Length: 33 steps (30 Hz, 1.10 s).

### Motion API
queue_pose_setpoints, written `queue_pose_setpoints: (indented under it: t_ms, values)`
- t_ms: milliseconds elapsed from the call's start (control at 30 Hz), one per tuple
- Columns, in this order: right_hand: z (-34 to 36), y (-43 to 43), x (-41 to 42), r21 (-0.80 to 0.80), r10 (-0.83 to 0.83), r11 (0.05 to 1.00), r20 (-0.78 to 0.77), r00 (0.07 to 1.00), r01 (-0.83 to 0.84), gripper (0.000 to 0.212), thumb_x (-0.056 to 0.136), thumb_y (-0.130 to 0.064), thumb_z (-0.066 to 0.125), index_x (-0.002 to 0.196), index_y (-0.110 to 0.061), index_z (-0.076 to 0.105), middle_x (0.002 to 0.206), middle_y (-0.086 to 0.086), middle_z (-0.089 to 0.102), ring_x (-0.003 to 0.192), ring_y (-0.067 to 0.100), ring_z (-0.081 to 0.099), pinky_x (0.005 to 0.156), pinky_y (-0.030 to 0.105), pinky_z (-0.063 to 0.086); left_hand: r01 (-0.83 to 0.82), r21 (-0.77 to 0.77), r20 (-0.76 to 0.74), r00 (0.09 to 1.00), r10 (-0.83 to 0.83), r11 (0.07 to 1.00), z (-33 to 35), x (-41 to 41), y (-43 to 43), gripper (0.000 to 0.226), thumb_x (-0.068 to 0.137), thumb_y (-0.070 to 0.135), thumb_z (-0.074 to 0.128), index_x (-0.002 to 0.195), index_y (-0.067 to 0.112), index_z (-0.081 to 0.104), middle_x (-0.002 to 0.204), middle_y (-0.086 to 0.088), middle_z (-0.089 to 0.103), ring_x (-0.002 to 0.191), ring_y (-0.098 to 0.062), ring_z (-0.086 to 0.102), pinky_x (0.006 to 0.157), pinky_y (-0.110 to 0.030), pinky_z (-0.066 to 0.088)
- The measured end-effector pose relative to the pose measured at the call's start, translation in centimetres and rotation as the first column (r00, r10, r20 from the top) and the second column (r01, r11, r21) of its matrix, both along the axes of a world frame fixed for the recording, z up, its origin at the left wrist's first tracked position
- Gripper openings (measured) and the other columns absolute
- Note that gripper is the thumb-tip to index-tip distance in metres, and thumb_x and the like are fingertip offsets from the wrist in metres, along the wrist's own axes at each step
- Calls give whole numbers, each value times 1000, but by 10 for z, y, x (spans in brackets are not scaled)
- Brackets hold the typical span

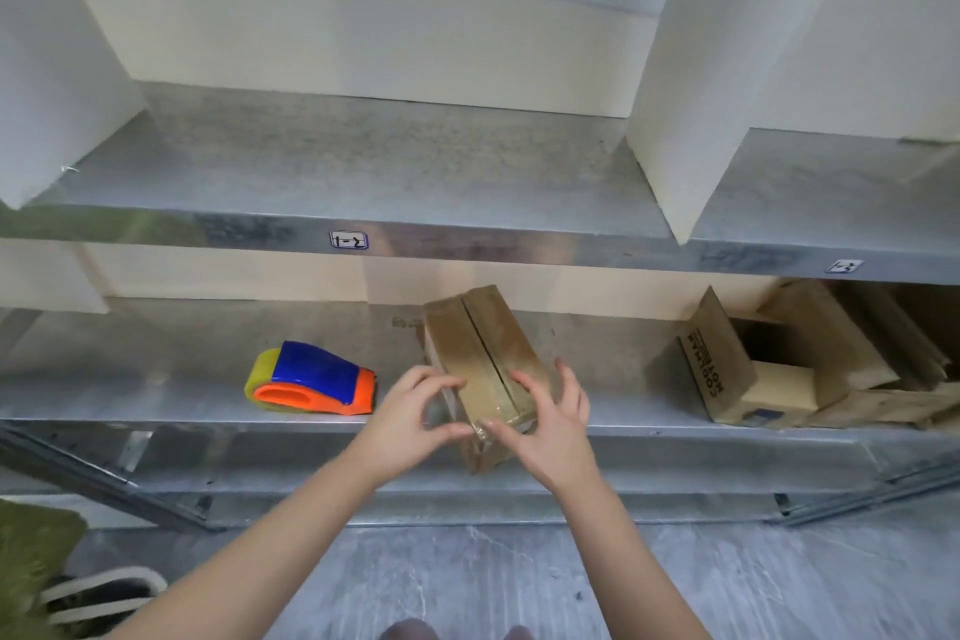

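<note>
The metal shelf [156, 405] in front of you carries the taped cardboard box [483, 343], its near end jutting over the front edge. A tape dispenser [311, 379] lies to its left. Your left hand [415, 413] and right hand [550, 431] both grip the box's near end.

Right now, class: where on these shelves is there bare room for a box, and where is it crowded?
Free: the upper shelf between the white dividers; the lower shelf left of the dispenser, and between the box and the cardboard pile. Crowded: that pile.
</note>
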State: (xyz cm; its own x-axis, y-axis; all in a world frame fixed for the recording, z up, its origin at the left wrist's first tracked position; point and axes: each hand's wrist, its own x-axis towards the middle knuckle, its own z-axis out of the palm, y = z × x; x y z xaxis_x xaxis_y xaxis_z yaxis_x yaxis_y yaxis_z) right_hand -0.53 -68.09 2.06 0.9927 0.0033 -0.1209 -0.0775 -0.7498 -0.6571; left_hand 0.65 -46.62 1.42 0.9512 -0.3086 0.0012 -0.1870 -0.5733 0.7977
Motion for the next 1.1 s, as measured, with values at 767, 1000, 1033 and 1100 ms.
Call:
queue_pose_setpoints:
  t_ms: [767, 1000, 1033, 1100]
  values:
    - [4, -21, 17, 225, -308, 930, 50, 950, 289, 64, 86, -26, 73, 142, -23, 41, 147, 8, 35, 127, 24, 45, 106, 32, 36, 21, 119, -83, 997, -11, 993, 23, 22, 18, 59, 60, 63, 77, 109, 31, 69, 93, 7, 58, 82, -8, 57, 86, -26, 49]
    - [10, -2, 31, 199, -412, 885, -90, 907, 422, 64, 79, -34, 78, 125, -15, 38, 131, 15, 42, 105, 37, 57, 87, 44, 50, 43, 183, -139, 990, -17, 982, 15, 39, 24, 74, 77, 43, 77, 141, 42, 37, 149, -1, 30, 140, -18, 26, 110, -24, 20]
    - [9, 2, 31, 266, -369, 879, -144, 918, 395, 58, 77, -33, 79, 118, -20, 41, 127, 13, 46, 105, 33, 58, 88, 47, 52, 52, 165, -164, 986, -24, 985, 13, 36, 23, 76, 78, 46, 75, 142, 41, 36, 148, 0, 31, 139, -16, 28, 110, -22, 20]
    - [5, 9, 28, 369, -235, 883, -185, 954, 289, 50, 73, -26, 82, 110, -29, 50, 127, 7, 47, 110, 23, 56, 96, 46, 51, -12, 151, -164, 986, 37, 988, 8, 26, 22, 80, 77, 49, 74, 145, 39, 34, 141, 4, 32, 131, -11, 32, 110, -21, 23]
